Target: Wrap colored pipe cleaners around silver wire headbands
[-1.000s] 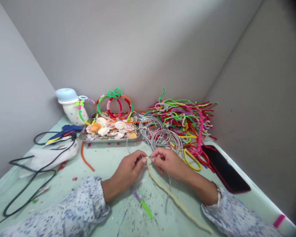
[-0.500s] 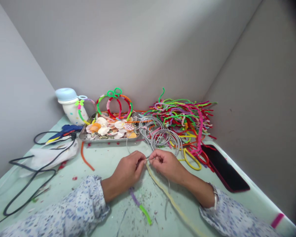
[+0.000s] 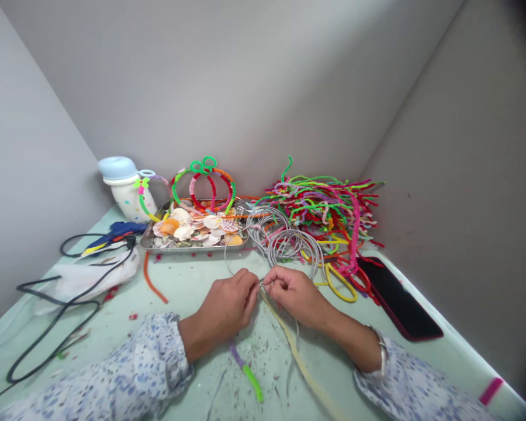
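Observation:
My left hand (image 3: 228, 301) is closed in a pinch on a thin grey wire (image 3: 228, 260) that runs down from the coil. Close beside it, my right hand (image 3: 296, 292) pinches the end of a pale yellow pipe cleaner (image 3: 300, 356) where it meets the wire. The yellow strand trails toward the bottom edge. Fingers hide just how the two cross. A purple and green pipe cleaner length (image 3: 251, 379) shows below my left hand, its upper end covered. A loose grey wire end hangs below my right hand.
Behind my hands lie a grey wire coil (image 3: 296, 248), a metal tray (image 3: 193, 250) of shells with pipe cleaner rings above it, and a heap of coloured pipe cleaners (image 3: 324, 202). A phone (image 3: 401, 298) rests right; a black cable (image 3: 39, 359) and white bottle (image 3: 131, 202) stay left.
Both hands stay close together with small finger movements. The pale yellow pipe cleaner's trailing part has swung left, and the purple and green length has shifted slightly down and left.

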A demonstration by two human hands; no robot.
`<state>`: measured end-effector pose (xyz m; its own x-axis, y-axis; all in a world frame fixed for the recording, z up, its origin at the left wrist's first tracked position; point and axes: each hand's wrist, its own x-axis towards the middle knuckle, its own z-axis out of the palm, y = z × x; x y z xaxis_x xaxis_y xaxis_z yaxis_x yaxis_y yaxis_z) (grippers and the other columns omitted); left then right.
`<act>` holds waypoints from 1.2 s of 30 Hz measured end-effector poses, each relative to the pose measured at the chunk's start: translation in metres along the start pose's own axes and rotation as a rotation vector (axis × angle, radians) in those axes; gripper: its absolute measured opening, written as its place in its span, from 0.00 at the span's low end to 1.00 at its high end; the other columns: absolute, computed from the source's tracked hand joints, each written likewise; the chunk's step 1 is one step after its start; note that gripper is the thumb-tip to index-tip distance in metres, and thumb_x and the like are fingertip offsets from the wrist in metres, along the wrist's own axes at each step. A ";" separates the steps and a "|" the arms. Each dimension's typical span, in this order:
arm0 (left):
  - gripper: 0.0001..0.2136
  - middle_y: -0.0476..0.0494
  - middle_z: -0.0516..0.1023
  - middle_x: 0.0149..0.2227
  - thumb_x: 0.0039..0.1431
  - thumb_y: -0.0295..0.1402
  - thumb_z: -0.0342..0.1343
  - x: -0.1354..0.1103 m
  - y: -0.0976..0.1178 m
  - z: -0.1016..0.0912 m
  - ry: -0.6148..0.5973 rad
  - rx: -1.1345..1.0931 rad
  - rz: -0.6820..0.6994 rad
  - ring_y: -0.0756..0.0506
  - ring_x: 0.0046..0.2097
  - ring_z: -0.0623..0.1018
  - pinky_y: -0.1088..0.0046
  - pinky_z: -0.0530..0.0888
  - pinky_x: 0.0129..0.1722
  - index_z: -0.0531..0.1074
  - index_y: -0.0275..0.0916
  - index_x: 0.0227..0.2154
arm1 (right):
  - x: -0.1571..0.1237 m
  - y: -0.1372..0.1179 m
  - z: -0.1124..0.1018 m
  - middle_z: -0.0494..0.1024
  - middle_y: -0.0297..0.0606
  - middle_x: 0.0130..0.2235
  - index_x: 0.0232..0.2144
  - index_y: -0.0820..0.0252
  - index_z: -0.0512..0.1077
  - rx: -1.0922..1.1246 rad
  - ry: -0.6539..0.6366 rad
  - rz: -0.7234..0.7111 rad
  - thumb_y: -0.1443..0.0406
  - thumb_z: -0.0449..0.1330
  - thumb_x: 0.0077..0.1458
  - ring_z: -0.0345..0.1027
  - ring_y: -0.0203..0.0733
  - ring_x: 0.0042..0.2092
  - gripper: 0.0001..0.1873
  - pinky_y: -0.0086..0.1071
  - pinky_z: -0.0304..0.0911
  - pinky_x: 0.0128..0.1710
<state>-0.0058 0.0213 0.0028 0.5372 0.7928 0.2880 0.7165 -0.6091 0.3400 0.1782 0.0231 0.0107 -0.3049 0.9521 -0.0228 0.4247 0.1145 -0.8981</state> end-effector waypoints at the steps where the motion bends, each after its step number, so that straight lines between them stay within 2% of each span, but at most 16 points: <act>1: 0.08 0.45 0.71 0.32 0.63 0.30 0.42 0.000 0.000 0.000 -0.005 0.020 0.001 0.47 0.30 0.72 0.73 0.64 0.29 0.66 0.38 0.35 | 0.000 -0.001 0.000 0.65 0.25 0.18 0.30 0.59 0.70 0.012 -0.005 0.006 0.68 0.55 0.51 0.56 0.32 0.21 0.04 0.25 0.51 0.22; 7: 0.08 0.45 0.71 0.33 0.64 0.30 0.42 0.000 -0.001 -0.001 0.006 -0.034 0.007 0.47 0.32 0.72 0.73 0.65 0.31 0.66 0.38 0.37 | 0.000 0.000 -0.001 0.64 0.25 0.18 0.30 0.59 0.70 -0.018 0.021 -0.012 0.69 0.54 0.51 0.58 0.32 0.22 0.05 0.25 0.52 0.23; 12: 0.05 0.46 0.71 0.33 0.62 0.30 0.46 0.000 -0.002 -0.001 0.032 -0.100 0.007 0.48 0.31 0.71 0.73 0.65 0.31 0.67 0.38 0.37 | 0.001 0.004 0.000 0.64 0.25 0.18 0.31 0.59 0.71 -0.044 0.026 -0.024 0.69 0.54 0.51 0.57 0.32 0.22 0.06 0.25 0.50 0.23; 26: 0.06 0.47 0.71 0.30 0.61 0.29 0.46 -0.002 -0.002 0.000 0.036 -0.110 0.002 0.49 0.28 0.70 0.74 0.63 0.29 0.67 0.37 0.34 | -0.002 -0.002 0.004 0.63 0.24 0.18 0.30 0.59 0.69 0.056 0.007 0.002 0.70 0.53 0.51 0.54 0.31 0.21 0.05 0.24 0.50 0.21; 30: 0.06 0.46 0.73 0.30 0.61 0.31 0.49 0.001 -0.002 0.002 0.041 -0.304 -0.118 0.48 0.30 0.71 0.74 0.65 0.30 0.70 0.37 0.33 | 0.000 0.001 0.002 0.63 0.24 0.18 0.29 0.59 0.69 0.081 0.014 0.011 0.70 0.54 0.50 0.55 0.31 0.21 0.05 0.24 0.50 0.21; 33: 0.08 0.47 0.74 0.31 0.60 0.35 0.52 0.004 -0.002 0.002 0.041 -0.542 -0.267 0.48 0.30 0.72 0.75 0.67 0.30 0.70 0.38 0.38 | 0.004 0.006 -0.003 0.64 0.24 0.17 0.28 0.60 0.69 0.128 0.041 0.016 0.69 0.55 0.51 0.55 0.31 0.20 0.03 0.24 0.50 0.21; 36: 0.12 0.49 0.73 0.29 0.61 0.39 0.49 0.006 -0.004 0.002 0.050 -0.772 -0.383 0.49 0.27 0.72 0.76 0.66 0.25 0.68 0.38 0.42 | 0.008 0.010 -0.008 0.63 0.24 0.16 0.27 0.60 0.67 0.224 0.064 0.043 0.68 0.54 0.52 0.53 0.30 0.19 0.03 0.24 0.49 0.20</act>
<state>-0.0045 0.0287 0.0010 0.2871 0.9559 0.0615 0.3316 -0.1594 0.9299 0.1869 0.0341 0.0048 -0.2330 0.9716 -0.0414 0.2337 0.0146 -0.9722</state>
